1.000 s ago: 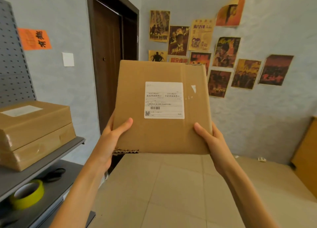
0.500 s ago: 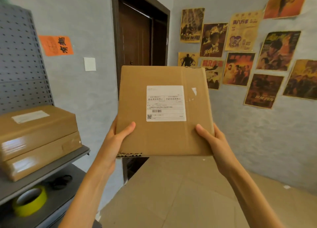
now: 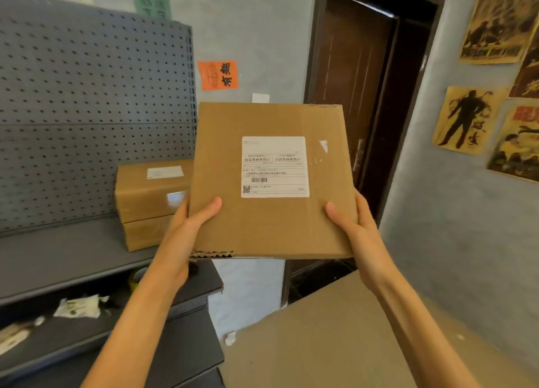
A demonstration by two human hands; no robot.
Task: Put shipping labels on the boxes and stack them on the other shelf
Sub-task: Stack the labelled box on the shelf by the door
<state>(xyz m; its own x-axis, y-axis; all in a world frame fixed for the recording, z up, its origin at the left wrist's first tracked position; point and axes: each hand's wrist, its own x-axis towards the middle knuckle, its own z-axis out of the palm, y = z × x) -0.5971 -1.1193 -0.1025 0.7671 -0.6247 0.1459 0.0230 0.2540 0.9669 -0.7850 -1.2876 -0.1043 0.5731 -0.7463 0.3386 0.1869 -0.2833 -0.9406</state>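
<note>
I hold a flat brown cardboard box (image 3: 233,230) in front of me, its top face tilted toward me. A white shipping label (image 3: 274,166) is stuck on that face. My left hand (image 3: 186,227) grips the box's lower left edge, thumb on top. My right hand (image 3: 354,227) grips the lower right edge the same way. To the left, two brown boxes (image 3: 148,200) lie stacked on the grey shelf (image 3: 58,256); the upper one carries a white label (image 3: 165,172). The held box hides their right ends.
A grey pegboard back panel (image 3: 87,110) rises behind the shelf. Lower shelves (image 3: 186,341) hold crumpled paper (image 3: 78,306) and a partly hidden yellow tape roll (image 3: 135,279). A dark door (image 3: 355,95) stands behind the box. Posters (image 3: 469,119) hang on the right wall.
My view has swung left, bringing the shelf and its stacked boxes toward the middle. The held box is now close beside the stack. Both hands keep the same grip.
</note>
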